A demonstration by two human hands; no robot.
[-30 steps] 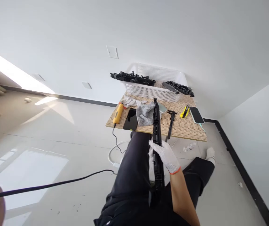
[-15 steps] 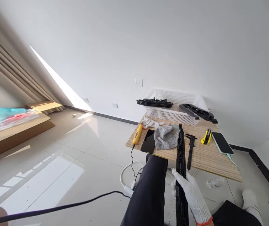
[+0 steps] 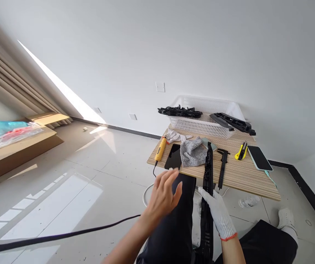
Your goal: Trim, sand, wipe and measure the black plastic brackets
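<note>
My right hand, in a white knit glove with an orange cuff, is closed around a long black plastic trim part. The part stands lengthwise, its upper end over the table's front edge and its lower end by my legs. My left hand is bare and raised above my left thigh, fingers stretched and thumb apart, holding nothing. Just beyond it lie a black phone and a yellow corded tool. A grey cloth sits left of the trim part's tip, and a black caliper lies to its right.
On the wood-grain table stands a white basket with black plastic parts across it. A white glove, a yellow utility knife and another phone lie there too. A dark cable crosses at lower left.
My left hand has come into view from the lower left and reached up toward the table. The right hand still grips the trim part, which has shifted slightly left.
</note>
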